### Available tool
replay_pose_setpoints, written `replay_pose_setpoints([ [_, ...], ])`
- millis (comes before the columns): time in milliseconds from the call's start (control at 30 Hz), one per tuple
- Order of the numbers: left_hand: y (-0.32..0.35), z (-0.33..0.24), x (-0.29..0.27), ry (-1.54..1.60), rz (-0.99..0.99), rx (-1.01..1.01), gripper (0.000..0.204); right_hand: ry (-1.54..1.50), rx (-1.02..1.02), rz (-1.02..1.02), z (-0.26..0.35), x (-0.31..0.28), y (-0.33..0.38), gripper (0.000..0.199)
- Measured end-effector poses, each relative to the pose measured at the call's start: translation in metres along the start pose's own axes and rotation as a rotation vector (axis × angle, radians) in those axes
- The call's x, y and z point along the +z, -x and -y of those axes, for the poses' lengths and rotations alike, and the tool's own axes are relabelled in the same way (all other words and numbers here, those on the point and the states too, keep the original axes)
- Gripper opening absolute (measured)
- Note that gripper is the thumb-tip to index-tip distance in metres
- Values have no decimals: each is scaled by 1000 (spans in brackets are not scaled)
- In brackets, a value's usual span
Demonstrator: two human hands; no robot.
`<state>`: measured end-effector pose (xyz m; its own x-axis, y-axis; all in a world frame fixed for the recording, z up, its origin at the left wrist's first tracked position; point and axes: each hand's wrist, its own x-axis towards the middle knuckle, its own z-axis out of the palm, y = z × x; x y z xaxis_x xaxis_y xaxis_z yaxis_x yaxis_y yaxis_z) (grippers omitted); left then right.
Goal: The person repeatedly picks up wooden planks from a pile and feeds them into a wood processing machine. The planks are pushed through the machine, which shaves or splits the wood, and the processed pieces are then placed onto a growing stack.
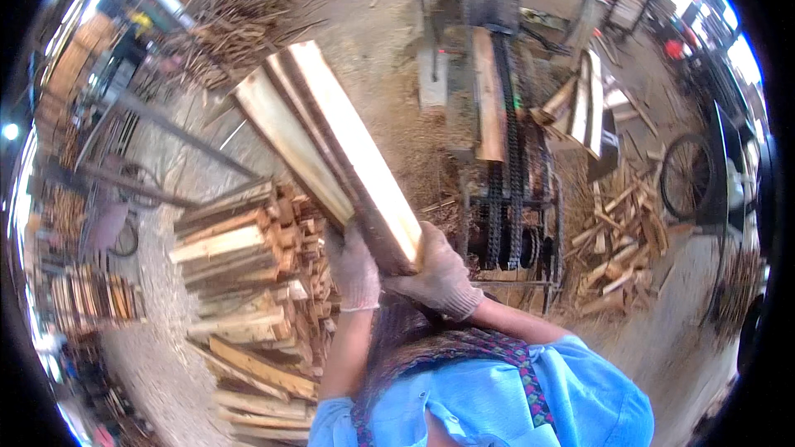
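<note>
Long wooden planks (360, 149) with pale sawn faces and dark bark edges are held together at their near ends, fanning slightly apart toward the far left. My gloved left hand (356, 269) is closed around the left side of the bundle, its fingers partly hidden by the wood. Against the right side and bottom end presses my gloved right hand (445, 275), also closed on the wood. Beneath the near ends, a dark patterned apron (397, 339) covers my front. A stack of sawn planks (240, 269) lies just left of my left arm.
Ahead to the right stands a chain-driven machine (505, 199) with a single board (489, 99) lying along it. Beyond its right side are leaning slabs (586, 103) and a heap of offcuts (621, 240). A metal rail (186, 145) crosses at left; scrap wood (224, 25) piles up far left.
</note>
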<state>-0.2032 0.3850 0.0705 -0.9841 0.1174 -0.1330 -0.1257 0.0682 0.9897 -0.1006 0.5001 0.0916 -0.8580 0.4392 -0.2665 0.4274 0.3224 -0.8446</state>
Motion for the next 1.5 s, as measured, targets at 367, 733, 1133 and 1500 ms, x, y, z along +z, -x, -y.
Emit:
replay_pose_setpoints([
  [367, 18, -24, 53, -87, 236, 221, 75, -75, -187, -60, -49, -27, 8, 121],
  [733, 1, -36, 135, -590, 822, 914, 96, -710, -28, -521, -98, -123, -52, 62],
  [1133, 62, 101, -87, -47, 251, -522, 58, 232, 199, -349, -153, -222, -325, 67],
  [1500, 90, 176, -115, 243, 163, -743, 53, 554, 416, -379, -144, -207, -376, 74],
])
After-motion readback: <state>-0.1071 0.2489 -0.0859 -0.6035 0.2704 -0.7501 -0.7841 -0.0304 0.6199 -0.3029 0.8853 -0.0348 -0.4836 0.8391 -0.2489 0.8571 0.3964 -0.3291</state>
